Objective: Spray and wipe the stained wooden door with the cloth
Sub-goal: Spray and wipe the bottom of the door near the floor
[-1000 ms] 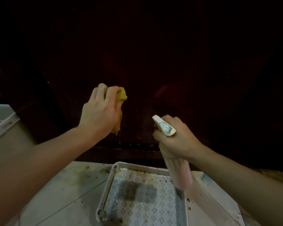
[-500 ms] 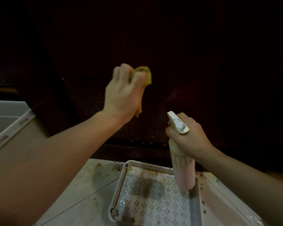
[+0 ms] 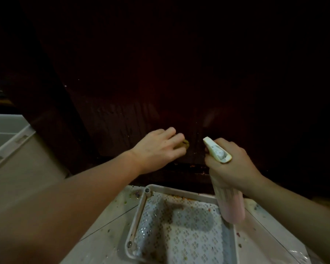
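- A yellow cloth [image 3: 183, 144] is pressed against the lower part of the dark wooden door [image 3: 133, 119] by the left hand [image 3: 158, 150]; only a small bunched edge of it is seen past the fingertips, so its long axis cannot be told.
- The left hand's fingers are curled over the cloth, knuckles toward the camera, and the forearm is stretched in from the lower left.
- A spray bottle [image 3: 229, 201] is held by the right hand [image 3: 231, 167], whose fingers are wrapped round the neck just under the head.
- The bottle's long axis is kept close to upright, with the pale pink body hanging down below the fist and leaning slightly to the right at its base.
- The white spray head [image 3: 216, 149] is slanted up and to the left, so the nozzle is pointed toward the door and the cloth, just beside the left hand's fingertips but apart from them.
- Whether the trigger is squeezed cannot be told, since it is hidden by the fingers.
- The door panel is marked with fine vertical grooves, and crumbs of dirt are seen along its bottom ledge.
- A white perforated tray [image 3: 139, 212] is set on the speckled pale floor [image 3: 107, 223] in front of the door, below both hands.
- The bottle's base is seen over the tray's right rim.
- A pale boxlike unit [image 3: 10, 134] is seen at the left edge.
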A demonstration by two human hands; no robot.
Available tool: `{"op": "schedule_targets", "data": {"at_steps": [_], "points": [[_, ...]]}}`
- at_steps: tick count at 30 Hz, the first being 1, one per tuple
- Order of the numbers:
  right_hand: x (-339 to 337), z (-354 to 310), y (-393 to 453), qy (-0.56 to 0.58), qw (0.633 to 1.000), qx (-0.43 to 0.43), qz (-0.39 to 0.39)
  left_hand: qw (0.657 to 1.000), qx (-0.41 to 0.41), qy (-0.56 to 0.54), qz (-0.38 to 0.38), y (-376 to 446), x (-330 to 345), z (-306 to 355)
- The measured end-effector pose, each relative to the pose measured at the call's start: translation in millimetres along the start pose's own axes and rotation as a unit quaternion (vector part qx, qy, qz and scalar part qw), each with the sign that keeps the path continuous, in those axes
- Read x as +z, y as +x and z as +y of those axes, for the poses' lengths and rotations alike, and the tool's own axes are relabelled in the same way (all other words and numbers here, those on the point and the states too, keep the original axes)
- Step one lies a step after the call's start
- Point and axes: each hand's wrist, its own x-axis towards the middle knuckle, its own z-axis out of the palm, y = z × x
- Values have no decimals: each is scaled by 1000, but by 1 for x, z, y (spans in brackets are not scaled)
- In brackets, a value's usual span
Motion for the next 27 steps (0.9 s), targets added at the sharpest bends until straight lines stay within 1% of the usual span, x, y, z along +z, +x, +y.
{"op": "schedule_targets", "data": {"at_steps": [2,4,5,6,8,11,14,17,21,23,25,27], "points": [[-1,0,-1,-13,1000,-8,-4,995,-70,-15,66,6,-12,-7],[-2,0,-3,-16,1000,-18,2,976,-168,-27,139,20,-25,-16],[-2,0,-4,-17,1000,-24,6,965,-202,-27,166,30,-31,-19],[-2,0,-4,-20,999,-28,11,959,-215,-24,181,39,-34,-19],[-2,1,-5,-27,999,-37,24,965,-188,-13,182,54,-34,-11],[-1,4,-4,-30,998,-41,35,983,-84,-8,160,57,-18,1],[0,9,-5,-29,999,-25,32,995,-1,-13,98,43,5,11],[3,13,-6,-29,999,-12,26,998,66,6,22,25,23,19],[4,14,-5,-43,999,-3,12,993,95,33,-61,12,36,26],[4,13,-5,-50,999,4,3,991,100,38,-85,9,36,29],[4,10,-4,-56,998,3,-9,992,89,27,-81,7,31,27],[4,7,-4,-53,998,2,-19,997,62,9,-54,4,22,21]]}}
